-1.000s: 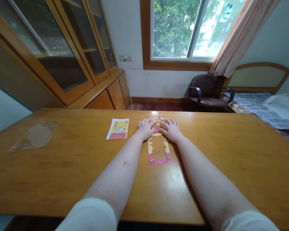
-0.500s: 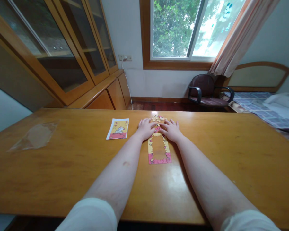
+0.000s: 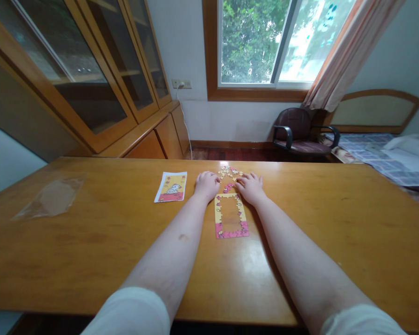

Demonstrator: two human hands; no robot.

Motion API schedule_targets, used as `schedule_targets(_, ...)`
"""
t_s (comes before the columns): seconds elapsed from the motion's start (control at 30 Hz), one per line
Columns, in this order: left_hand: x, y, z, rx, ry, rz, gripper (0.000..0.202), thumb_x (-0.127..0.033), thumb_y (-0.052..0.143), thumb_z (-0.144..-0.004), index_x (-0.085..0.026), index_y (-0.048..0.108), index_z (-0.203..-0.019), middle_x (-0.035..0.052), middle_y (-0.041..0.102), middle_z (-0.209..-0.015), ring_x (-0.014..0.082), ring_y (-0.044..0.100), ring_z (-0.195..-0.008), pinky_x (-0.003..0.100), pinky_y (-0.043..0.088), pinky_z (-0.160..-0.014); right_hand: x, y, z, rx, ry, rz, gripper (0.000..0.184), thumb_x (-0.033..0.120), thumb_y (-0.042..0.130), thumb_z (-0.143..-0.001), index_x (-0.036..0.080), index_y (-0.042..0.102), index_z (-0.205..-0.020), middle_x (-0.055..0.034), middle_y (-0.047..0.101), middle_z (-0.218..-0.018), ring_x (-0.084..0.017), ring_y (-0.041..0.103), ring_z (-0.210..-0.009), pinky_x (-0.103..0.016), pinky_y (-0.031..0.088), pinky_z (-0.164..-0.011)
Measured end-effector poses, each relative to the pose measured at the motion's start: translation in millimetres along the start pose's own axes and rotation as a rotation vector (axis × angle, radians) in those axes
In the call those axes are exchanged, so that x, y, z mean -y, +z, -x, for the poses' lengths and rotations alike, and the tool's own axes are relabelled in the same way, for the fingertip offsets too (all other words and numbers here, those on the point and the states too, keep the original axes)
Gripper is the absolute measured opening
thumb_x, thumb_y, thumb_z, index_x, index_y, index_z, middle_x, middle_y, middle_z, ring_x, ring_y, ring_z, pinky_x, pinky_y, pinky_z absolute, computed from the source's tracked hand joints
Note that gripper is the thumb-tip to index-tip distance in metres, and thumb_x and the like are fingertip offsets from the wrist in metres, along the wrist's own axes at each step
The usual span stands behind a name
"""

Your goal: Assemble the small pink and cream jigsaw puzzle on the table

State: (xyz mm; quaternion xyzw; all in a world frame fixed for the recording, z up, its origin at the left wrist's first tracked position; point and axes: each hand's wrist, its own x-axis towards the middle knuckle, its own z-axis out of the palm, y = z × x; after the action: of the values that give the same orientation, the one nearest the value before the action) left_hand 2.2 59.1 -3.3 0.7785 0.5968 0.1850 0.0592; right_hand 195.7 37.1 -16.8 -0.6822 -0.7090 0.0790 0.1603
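A puzzle frame (image 3: 245, 228) of joined border pieces, yellow above and pink below, lies flat on the table with a bare middle. Just beyond its top edge is a small group of pink puzzle pieces (image 3: 228, 188). Farther back, loose puzzle pieces (image 3: 225, 172) form a pile, mostly pale backs. My left hand (image 3: 207, 185) rests left of the pieces, its fingers loosely bent and nothing visible in them. On the other side, my right hand (image 3: 250, 188) lies with fingers apart, their tips beside the pink group and the pile's near edge.
To the left lies a reference picture card (image 3: 171, 187) with a white animal on yellow and pink. A clear plastic bag (image 3: 52, 197) is at the table's far left. Beyond the wooden table (image 3: 125, 242) stand a cabinet (image 3: 143, 116), an armchair (image 3: 296, 132) and a bed (image 3: 377, 149).
My left hand has drawn back slightly left, its fingers more bent. My right hand has shifted a little to the right. More of the pink pieces and the pile now shows between them.
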Motion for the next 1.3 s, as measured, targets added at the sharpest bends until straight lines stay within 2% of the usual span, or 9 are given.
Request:
schedule_targets(0.1, -0.2, -0.4, 1.0, 0.007, -0.011, -0.006, 0.034, -0.023, 0.049, -0.085, -0.026, 0.072, -0.11, 0.0051, 0.065, -0.124, 0.0249, 0.051, -0.121, 0.041, 0.036, -0.11, -3.9, 2.4, -2.7, -0.077, 0.096, -0.005, 0.039, 0.042, 0.04, -0.096, 0.025, 0.069, -0.114, -0.0082, 0.053, -0.14, -0.034, 0.032, -0.136, -0.067, 0.012, -0.111)
schedule_targets(0.2, -1.3, 1.2, 2.1, 0.07, 0.021, -0.024, 0.042, -0.028, 0.05, -0.086, -0.03, 0.064, -0.126, 0.004, 0.052, -0.142, 0.0273, 0.04, -0.133, 0.048, 0.025, -0.116, -4.5, 3.8, -3.1, -0.096, 0.09, -0.003, 0.043, 0.044, 0.041, -0.096, 0.023, 0.062, -0.127, -0.0094, 0.048, -0.145, -0.034, 0.03, -0.138, -0.065, 0.011, -0.113)
schedule_targets(0.3, -1.5, 2.4, 1.8, 0.1, 0.0, -0.036, 0.039, -0.028, 0.048, -0.086, -0.03, 0.067, -0.121, 0.004, 0.053, -0.141, 0.0281, 0.039, -0.134, 0.05, 0.024, -0.117, -2.7, 4.0, -1.8, -0.054, 0.04, 0.015, 0.046, 0.045, 0.044, -0.094, 0.025, 0.056, -0.134, -0.009, 0.045, -0.148, -0.034, 0.028, -0.14, -0.065, 0.011, -0.113)
schedule_targets(0.53, 2.5, 1.9, -0.7, 0.03, -0.032, -0.022, 0.045, -0.021, 0.049, -0.082, -0.023, 0.063, -0.124, 0.0061, 0.06, -0.131, 0.0255, 0.05, -0.123, 0.041, 0.036, -0.11, -3.6, 1.6, -2.8, -0.075, 0.095, 0.004, 0.039, 0.033, 0.039, -0.095, 0.024, 0.063, -0.125, -0.007, 0.053, -0.141, -0.03, 0.036, -0.135, -0.062, 0.016, -0.114)
schedule_targets(0.77, 3.5, 3.2, -0.6, 0.053, -0.036, -0.022, 0.039, -0.021, 0.051, -0.081, -0.028, 0.067, -0.116, 0.0035, 0.062, -0.13, 0.0252, 0.05, -0.123, 0.041, 0.037, -0.109, -5.6, 5.0, -1.6, -0.021, 0.077, 0.088, 0.039, 0.035, 0.042, -0.095, 0.032, 0.06, -0.13, -0.0057, 0.05, -0.143, -0.035, 0.031, -0.137, -0.066, 0.014, -0.112)
schedule_targets(0.93, 4.5, 3.6, -2.0, 0.04, -0.066, -0.024, 0.031, -0.022, 0.05, -0.082, -0.024, 0.07, -0.107, 0.0049, 0.067, -0.118, 0.0259, 0.054, -0.116, 0.041, 0.04, -0.105, -7.1, 3.6, -1.2, -0.057, 0.16, 0.067, 0.034, 0.036, 0.045, -0.093, 0.024, 0.065, -0.119, -0.0095, 0.056, -0.135, -0.035, 0.033, -0.135, -0.066, 0.013, -0.112)
schedule_targets(1.1, 3.9, 3.6, -1.8, 0.046, -0.054, -0.027, 0.04, -0.023, 0.048, -0.084, -0.023, 0.063, -0.122, 0.007, 0.063, -0.126, 0.0258, 0.053, -0.119, 0.04, 0.04, -0.107, -8.3, 2.5, -0.2, -0.076, 0.206, 0.081, 0.039, 0.034, 0.047, -0.093, 0.017, 0.059, -0.126, -0.0137, 0.054, -0.137, -0.033, 0.035, -0.135, -0.062, 0.015, -0.113)
schedule_targets(1.2, 4.6, 4.8, -1.2, 0.072, -0.056, -0.037, 0.044, -0.028, 0.047, -0.087, -0.024, 0.057, -0.13, 0.008, 0.056, -0.137, 0.0261, 0.048, -0.126, 0.041, 0.036, -0.11, -8.4, -2.7, -0.3, -0.075, 0.195, 0.116, 0.047, 0.034, 0.048, -0.092, 0.018, 0.051, -0.136, -0.0147, 0.044, -0.147, -0.033, 0.03, -0.138, -0.062, 0.015, -0.113)
schedule_targets(1.3, 6.0, 7.0, -2.0, 0.096, -0.081, -0.054, 0.049, -0.034, 0.046, -0.089, -0.023, 0.052, -0.137, 0.0112, 0.049, -0.145, 0.0285, 0.044, -0.132, 0.043, 0.033, -0.112, -6.8, -10.7, -4.6, -0.01, 0.162, 0.152, 0.053, 0.04, 0.046, -0.093, 0.02, 0.046, -0.142, -0.0167, 0.034, -0.153, -0.037, 0.026, -0.141, -0.064, 0.014, -0.111)
